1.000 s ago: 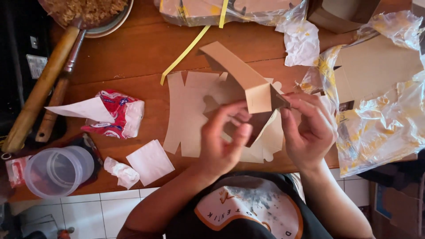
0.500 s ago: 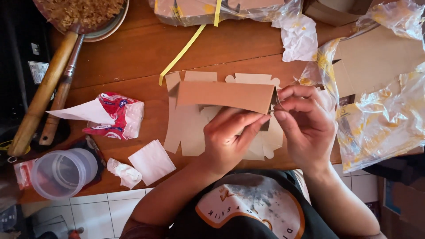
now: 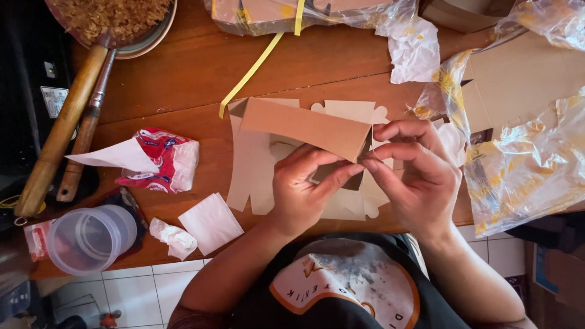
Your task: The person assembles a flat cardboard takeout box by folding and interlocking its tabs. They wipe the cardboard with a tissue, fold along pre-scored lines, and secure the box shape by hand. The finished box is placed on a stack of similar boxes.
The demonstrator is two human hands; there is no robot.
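Note:
Both of my hands grip a brown cardboard box blank (image 3: 304, 127) that is partly folded, held just above the wooden table (image 3: 189, 79). My left hand (image 3: 301, 189) pinches its lower edge from below. My right hand (image 3: 414, 173) pinches the right end, fingers curled around the corner. More flat cut cardboard blanks (image 3: 250, 176) lie on the table beneath it.
A red and white tissue packet (image 3: 161, 159) lies left, with loose tissues (image 3: 210, 222) near the front edge. A clear plastic cup (image 3: 88, 240) is at the front left. A pan with wooden handle (image 3: 58, 134) lies far left. Plastic-wrapped cardboard stacks (image 3: 524, 146) lie right and behind, with a yellow strap (image 3: 253, 70).
The cardboard flap that stood up and tilted right has been folded down into a long flat panel. Both hands shifted slightly and stay pinched on the piece.

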